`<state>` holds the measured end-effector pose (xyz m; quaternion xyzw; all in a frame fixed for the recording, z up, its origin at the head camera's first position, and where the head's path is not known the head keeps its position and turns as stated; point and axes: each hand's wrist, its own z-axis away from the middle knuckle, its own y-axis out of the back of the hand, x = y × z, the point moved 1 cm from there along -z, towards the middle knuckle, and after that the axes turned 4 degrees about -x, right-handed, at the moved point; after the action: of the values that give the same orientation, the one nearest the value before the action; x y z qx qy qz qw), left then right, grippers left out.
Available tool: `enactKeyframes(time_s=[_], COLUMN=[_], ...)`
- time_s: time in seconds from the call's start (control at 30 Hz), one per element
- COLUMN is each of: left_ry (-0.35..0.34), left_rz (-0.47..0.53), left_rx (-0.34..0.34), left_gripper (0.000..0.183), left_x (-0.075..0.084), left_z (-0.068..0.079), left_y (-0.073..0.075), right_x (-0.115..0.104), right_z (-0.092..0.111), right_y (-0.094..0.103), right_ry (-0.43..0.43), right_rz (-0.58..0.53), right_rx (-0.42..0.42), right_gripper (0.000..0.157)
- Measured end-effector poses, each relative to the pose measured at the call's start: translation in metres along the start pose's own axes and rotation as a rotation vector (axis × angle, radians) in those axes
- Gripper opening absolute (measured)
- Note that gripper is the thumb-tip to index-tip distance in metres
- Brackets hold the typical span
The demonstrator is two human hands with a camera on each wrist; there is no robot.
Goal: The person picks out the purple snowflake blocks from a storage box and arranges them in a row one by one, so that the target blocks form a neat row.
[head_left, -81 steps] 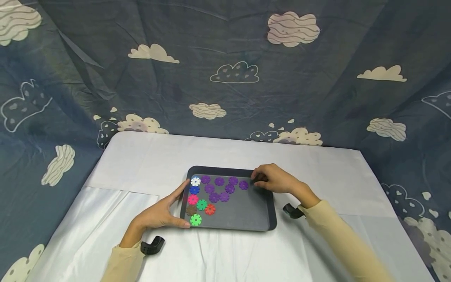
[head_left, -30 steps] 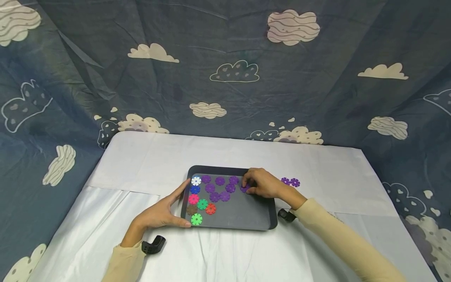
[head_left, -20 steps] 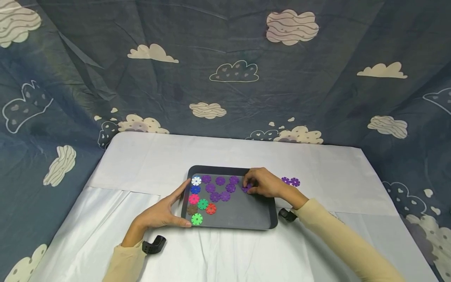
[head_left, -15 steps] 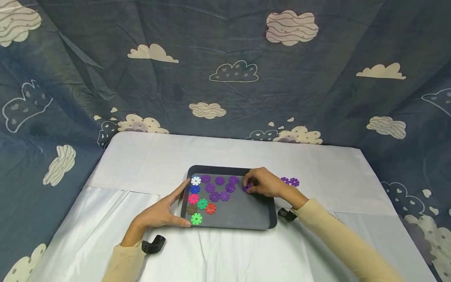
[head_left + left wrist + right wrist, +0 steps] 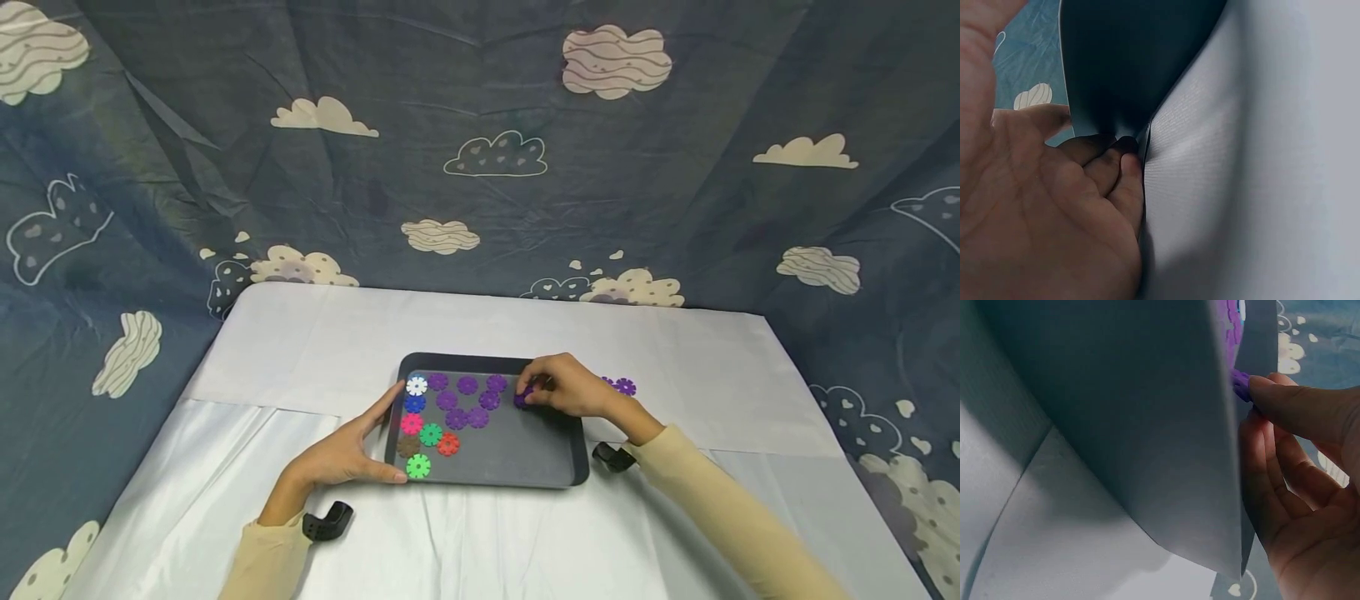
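Note:
My right hand (image 5: 573, 386) pinches a purple notched plastic disc (image 5: 1241, 385) between thumb and fingertips, low over the far right part of the dark grey tray (image 5: 525, 458). My left hand (image 5: 337, 454) lies along the tray's left side, thumb at the near corner and forefinger stretched toward the far corner. In the left wrist view its other fingers (image 5: 1100, 169) touch the tray's outer wall by the cloth. Several purple discs (image 5: 467, 385) lie flat in the tray. White (image 5: 416, 385), blue (image 5: 414, 404), pink (image 5: 411, 424), brown (image 5: 408, 447), green (image 5: 418, 466) and red (image 5: 447, 443) discs are along its left.
More purple discs (image 5: 625, 387) lie on the white tablecloth (image 5: 697, 375) behind my right hand, partly hidden by it. A dark cloud-patterned curtain (image 5: 495, 200) hangs behind and beside the table. Black wrist bands show on the left (image 5: 327, 522) and right (image 5: 613, 457).
My right hand has moved left from the tray's far right edge and taken hold of the rightmost purple disc. Purple discs on the cloth have come into view. My left hand stays put.

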<state>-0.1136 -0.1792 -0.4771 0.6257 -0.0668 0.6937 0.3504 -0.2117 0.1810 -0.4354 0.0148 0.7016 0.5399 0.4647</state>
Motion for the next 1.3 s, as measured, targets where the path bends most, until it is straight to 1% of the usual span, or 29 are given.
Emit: enactKeyframes(time_s=[0.1,0.33,0.47,0.63,0.73,0.8,0.87,0.97,1.03,1.07,1.3], left_ry=[0.003,0.016,0.018,0.017,0.015,0.011,0.006,0.002,0.001,0.001,-0.007], left_rz=[0.009,0.012,0.010,0.001,-0.001,0.001,0.004,0.007,0.006,0.006,0.004], left_rx=[0.001,-0.011,-0.005,0.000,-0.001,-0.001,-0.001,0.001,0.001,0.001,0.000], left_gripper=[0.128,0.128,0.128,0.128,0.128,0.128,0.128,0.128,0.127,0.127,0.127], left_x=[0.000,-0.001,-0.001,0.000,0.001,0.001,0.000,0.000,-0.001,-0.001,-0.002], left_z=[0.000,0.000,0.000,-0.001,0.000,-0.001,0.000,0.000,0.000,0.000,0.000], left_y=[0.000,-0.003,-0.003,-0.001,0.000,0.000,0.000,0.000,-0.001,-0.001,-0.001], right_x=[0.001,0.004,0.007,0.012,0.017,0.011,0.013,0.016,0.028,0.030,0.040], right_z=[0.003,0.017,0.025,0.036,0.043,0.049,0.054,0.063,0.068,0.070,0.087], right_y=[0.002,0.006,0.010,0.018,0.023,0.028,0.031,0.034,0.033,0.033,0.039], right_ry=[0.002,-0.043,-0.057,-0.126,-0.133,-0.137,-0.145,-0.189,-0.217,-0.230,-0.243], right_rz=[-0.023,-0.078,-0.099,-0.132,-0.158,-0.182,-0.211,-0.250,-0.269,-0.273,-0.257], right_rx=[0.009,0.042,0.092,0.157,0.201,0.223,0.250,0.276,0.294,0.299,0.348], right_gripper=[0.011,0.012,0.012,0.010,0.010,0.012,0.013,0.014,0.015,0.016,0.018])
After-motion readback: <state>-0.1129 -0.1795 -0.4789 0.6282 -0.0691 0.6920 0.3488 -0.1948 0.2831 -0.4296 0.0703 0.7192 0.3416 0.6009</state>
